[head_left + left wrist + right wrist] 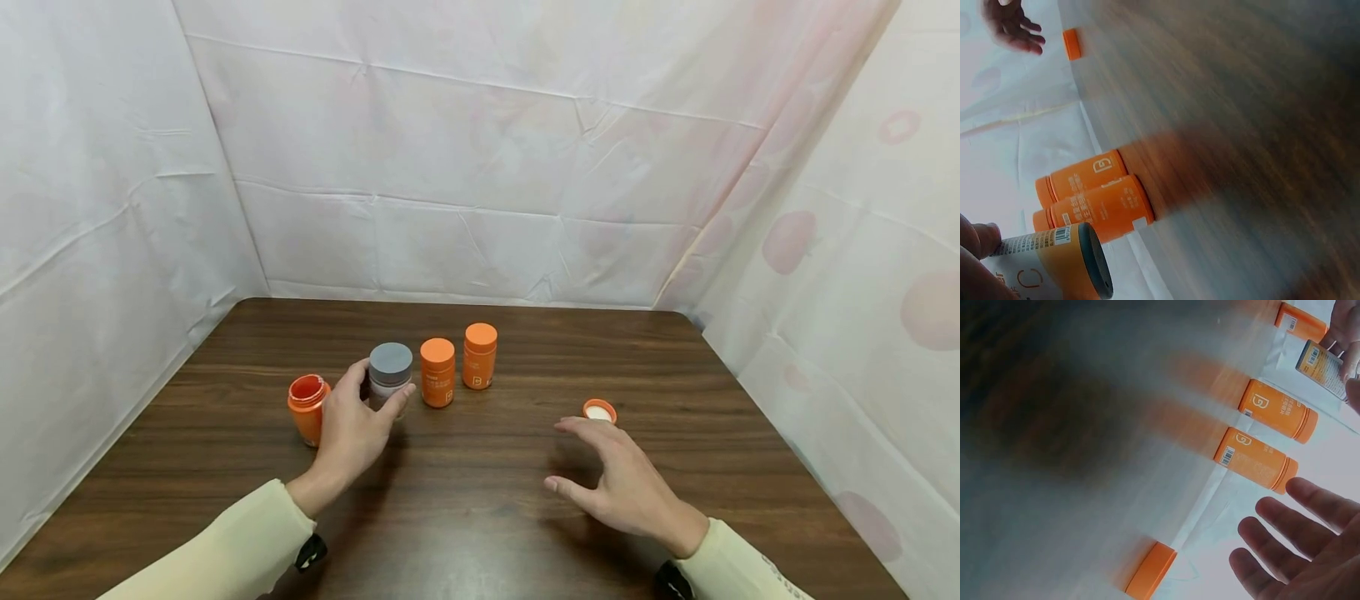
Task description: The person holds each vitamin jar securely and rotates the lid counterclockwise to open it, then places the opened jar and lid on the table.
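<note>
My left hand (pixel 357 429) grips a grey-capped bottle (pixel 391 365) between thumb and fingers; its orange and white label with a barcode shows in the left wrist view. Just left of that hand stands an uncapped orange bottle (pixel 307 408), its mouth facing up. To the right of the gripped bottle, two capped orange bottles (pixel 437 372) (pixel 480 357) stand upright side by side. My right hand (pixel 622 483) hovers over the right half of the table, fingers spread and holding nothing. Beyond its fingertips an orange cap (pixel 600 411) lies with its white inside up.
Everything stands on a dark wood-grain table (pixel 480 517) with rounded far corners. Pale fabric sheets (pixel 465 150) hang behind it and along both sides.
</note>
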`<state>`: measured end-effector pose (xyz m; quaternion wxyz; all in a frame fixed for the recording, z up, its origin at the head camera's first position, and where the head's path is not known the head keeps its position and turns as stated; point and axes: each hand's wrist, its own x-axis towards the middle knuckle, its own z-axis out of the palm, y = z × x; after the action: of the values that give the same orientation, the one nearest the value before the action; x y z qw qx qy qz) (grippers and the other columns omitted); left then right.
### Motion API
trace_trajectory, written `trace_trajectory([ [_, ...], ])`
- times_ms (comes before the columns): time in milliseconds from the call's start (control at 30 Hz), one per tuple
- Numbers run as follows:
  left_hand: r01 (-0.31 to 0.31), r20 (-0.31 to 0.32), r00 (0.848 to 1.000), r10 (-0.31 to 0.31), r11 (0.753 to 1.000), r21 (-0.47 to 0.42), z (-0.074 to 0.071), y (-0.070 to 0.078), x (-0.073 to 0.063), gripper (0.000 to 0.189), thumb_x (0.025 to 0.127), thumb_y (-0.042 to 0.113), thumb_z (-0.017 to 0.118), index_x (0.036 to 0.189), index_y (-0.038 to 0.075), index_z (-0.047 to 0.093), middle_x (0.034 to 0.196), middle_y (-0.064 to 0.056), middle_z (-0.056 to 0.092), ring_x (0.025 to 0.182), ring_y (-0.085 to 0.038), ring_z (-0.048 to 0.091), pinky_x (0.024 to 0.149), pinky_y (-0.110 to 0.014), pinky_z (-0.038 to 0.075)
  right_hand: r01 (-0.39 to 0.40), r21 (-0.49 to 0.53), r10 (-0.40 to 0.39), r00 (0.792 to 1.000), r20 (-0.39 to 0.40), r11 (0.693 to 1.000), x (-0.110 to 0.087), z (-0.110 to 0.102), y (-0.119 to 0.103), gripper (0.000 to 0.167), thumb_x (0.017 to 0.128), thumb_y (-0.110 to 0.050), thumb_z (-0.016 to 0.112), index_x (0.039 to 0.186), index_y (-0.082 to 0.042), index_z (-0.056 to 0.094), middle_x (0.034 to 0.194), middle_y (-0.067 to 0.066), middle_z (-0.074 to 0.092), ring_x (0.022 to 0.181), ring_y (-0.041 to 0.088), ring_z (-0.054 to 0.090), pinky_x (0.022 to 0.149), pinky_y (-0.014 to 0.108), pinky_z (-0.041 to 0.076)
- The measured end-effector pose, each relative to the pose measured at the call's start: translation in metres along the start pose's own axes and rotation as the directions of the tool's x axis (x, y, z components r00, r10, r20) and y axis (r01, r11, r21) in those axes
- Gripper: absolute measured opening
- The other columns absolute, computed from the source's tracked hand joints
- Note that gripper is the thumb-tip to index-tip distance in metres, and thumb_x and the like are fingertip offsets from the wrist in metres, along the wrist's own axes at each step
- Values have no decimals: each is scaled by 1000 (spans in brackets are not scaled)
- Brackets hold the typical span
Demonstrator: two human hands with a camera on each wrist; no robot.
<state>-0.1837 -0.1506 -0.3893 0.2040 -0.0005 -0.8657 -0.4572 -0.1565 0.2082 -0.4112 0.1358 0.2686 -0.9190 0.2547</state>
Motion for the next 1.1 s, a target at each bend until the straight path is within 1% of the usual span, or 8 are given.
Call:
trace_trajectory([
  [200, -24, 26, 999, 24, 1000, -11, -1, 4, -8, 59, 85, 23, 87, 133, 4, 58, 124, -13, 66, 111, -30, 64, 95, -49, 53, 28, -14, -28, 1000, -4, 1000, 1, -1, -2, 68, 82, -58, 81, 135, -19, 63, 135, -6, 63, 124, 18, 59, 98, 49, 49],
  [333, -60, 35, 998, 60, 998, -18, -1, 7, -13, 60, 84, 23, 88, 133, 5, 59, 123, -13, 67, 110, -30, 65, 93, -51, 53, 50, -19, -50, 999, -4, 999, 2, -1, -3, 69, 80, -53, 85, 135, -19, 62, 135, -4, 64, 124, 18, 59, 99, 48, 49],
  [467, -101, 46, 994, 102, 995, -22, 0, 8, -17, 59, 83, 23, 89, 131, 7, 60, 122, -10, 68, 107, -28, 66, 90, -49, 55, 46, -25, -45, 999, 12, 999, 1, -1, -3, 70, 81, -58, 82, 137, -21, 62, 136, -4, 63, 125, 18, 57, 101, 49, 47],
  [633, -133, 58, 989, 135, 991, -23, 2, 8, -21, 58, 81, 24, 90, 129, 8, 63, 118, -8, 70, 103, -24, 68, 86, -45, 56, 50, -25, -49, 999, 23, 998, -1, 0, -5, 71, 81, -64, 78, 137, -23, 60, 137, -4, 62, 125, 20, 57, 100, 52, 47],
  [867, -161, 92, 983, 161, 987, -7, 7, 8, -26, 58, 79, 27, 92, 128, 10, 65, 115, -4, 73, 101, -20, 70, 83, -45, 56, 36, -13, -36, 999, 25, 999, -2, 0, -7, 71, 81, -62, 79, 138, -24, 60, 139, 1, 62, 127, 23, 57, 100, 55, 46],
  [967, -164, 112, 980, 165, 986, -17, 9, 9, -29, 59, 79, 26, 92, 129, 10, 65, 116, -3, 72, 102, -19, 69, 84, -44, 56, 29, -11, -29, 999, 22, 1000, -2, 0, -8, 71, 81, -62, 80, 138, -24, 60, 139, 1, 62, 127, 21, 56, 100, 54, 46],
  [1100, -165, 141, 976, 167, 986, -30, 12, 10, -32, 59, 79, 26, 92, 129, 12, 65, 116, -1, 71, 102, -15, 68, 83, -40, 56, 18, -6, -18, 1000, 19, 1000, -3, 0, -9, 71, 80, -63, 80, 138, -26, 60, 138, -4, 61, 127, 18, 56, 101, 52, 46],
])
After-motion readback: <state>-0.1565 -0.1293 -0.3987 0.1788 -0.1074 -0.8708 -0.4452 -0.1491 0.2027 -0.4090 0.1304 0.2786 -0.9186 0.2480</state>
